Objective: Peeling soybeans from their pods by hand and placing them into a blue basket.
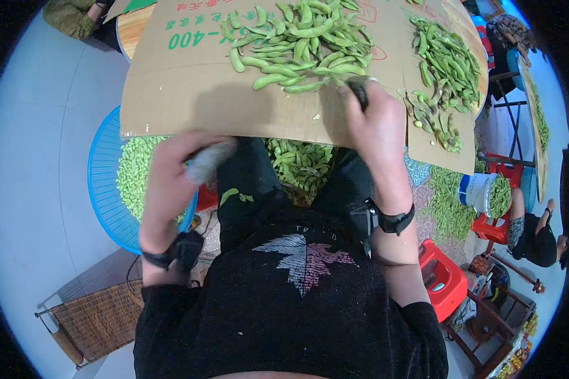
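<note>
A heap of green bean pods lies on a flattened cardboard sheet in front of me. My right hand is at the heap's near right edge, its fingers curled in and a dark covering on one digit. Pods touch or lie beside its fingertips; what it grips is hidden. My left hand, smeared by motion, hovers by the cardboard's near edge, with a greyish covering on a digit. Below it stands a blue plastic basket holding shelled green beans.
A second pile of pods, some browned, lies at the right. Between my legs are more pods or husks. A red stool, a white bucket and scattered green pods are on the right; a woven chair is lower left.
</note>
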`<state>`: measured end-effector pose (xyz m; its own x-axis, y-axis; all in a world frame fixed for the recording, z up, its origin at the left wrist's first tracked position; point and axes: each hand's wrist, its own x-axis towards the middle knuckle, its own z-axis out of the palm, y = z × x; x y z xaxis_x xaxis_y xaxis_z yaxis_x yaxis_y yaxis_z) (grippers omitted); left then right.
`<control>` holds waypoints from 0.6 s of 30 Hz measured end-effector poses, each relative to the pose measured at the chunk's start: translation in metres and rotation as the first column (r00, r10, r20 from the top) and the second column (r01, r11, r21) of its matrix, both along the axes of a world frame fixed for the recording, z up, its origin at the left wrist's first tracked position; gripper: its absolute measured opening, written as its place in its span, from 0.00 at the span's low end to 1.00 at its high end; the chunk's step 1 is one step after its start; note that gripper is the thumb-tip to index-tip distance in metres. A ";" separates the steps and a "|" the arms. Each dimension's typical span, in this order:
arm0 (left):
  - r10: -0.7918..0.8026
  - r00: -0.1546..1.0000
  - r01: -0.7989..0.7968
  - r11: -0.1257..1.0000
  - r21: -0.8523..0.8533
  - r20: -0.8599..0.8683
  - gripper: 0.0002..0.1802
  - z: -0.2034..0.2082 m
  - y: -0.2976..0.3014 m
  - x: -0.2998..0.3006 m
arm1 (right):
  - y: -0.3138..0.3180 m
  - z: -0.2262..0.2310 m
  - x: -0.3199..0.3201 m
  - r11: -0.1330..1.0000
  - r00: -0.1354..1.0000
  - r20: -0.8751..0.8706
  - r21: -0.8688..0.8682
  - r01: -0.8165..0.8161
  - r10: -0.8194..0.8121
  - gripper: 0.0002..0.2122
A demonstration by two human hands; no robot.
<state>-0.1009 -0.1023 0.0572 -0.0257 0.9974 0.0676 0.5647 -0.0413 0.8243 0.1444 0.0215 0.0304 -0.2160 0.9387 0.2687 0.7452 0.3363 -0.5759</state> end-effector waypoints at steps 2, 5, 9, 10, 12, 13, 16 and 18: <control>-0.087 0.974 0.117 0.984 -0.134 0.208 0.10 -0.006 0.027 0.036 | -0.001 0.002 0.010 0.979 0.925 -0.379 -0.194 -0.060 -0.018 0.08; -0.089 0.812 0.198 0.972 -0.128 0.577 0.15 -0.030 0.059 0.084 | -0.009 0.000 0.011 0.842 0.715 -0.677 -0.480 -0.249 -0.175 0.08; -0.023 0.375 0.192 0.980 -0.053 0.927 0.17 -0.047 0.085 0.101 | -0.025 0.003 0.009 0.804 0.605 -0.783 -0.450 -0.389 -0.146 0.05; -0.018 0.302 0.198 0.979 -0.045 0.953 0.16 -0.049 0.088 0.102 | -0.026 0.004 0.010 0.803 0.604 -0.783 -0.452 -0.389 -0.148 0.05; -0.008 0.230 0.201 0.979 -0.040 0.973 0.15 -0.049 0.089 0.104 | -0.026 0.004 0.011 0.806 0.653 -0.751 -0.449 -0.387 -0.105 0.07; 0.036 0.243 0.158 0.985 -0.076 0.969 0.14 -0.046 0.088 0.108 | -0.026 0.006 0.014 0.804 0.652 -0.751 -0.450 -0.388 -0.105 0.07; 0.086 0.227 0.092 0.990 -0.109 0.970 0.14 -0.040 0.087 0.111 | -0.026 0.009 0.020 0.639 0.551 -0.820 -0.510 -0.577 -0.156 0.09; 0.089 0.202 0.069 0.992 -0.105 0.975 0.14 -0.041 0.086 0.109 | -0.029 0.008 0.020 0.582 0.459 -0.860 -0.496 -0.645 -0.224 0.10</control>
<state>0.0082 -0.0161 0.0165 -0.0024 0.9932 -0.1167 -0.6942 0.0824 0.7151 0.1647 -0.0073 0.0386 -0.5404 0.8045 -0.2464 -0.2270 -0.4214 -0.8780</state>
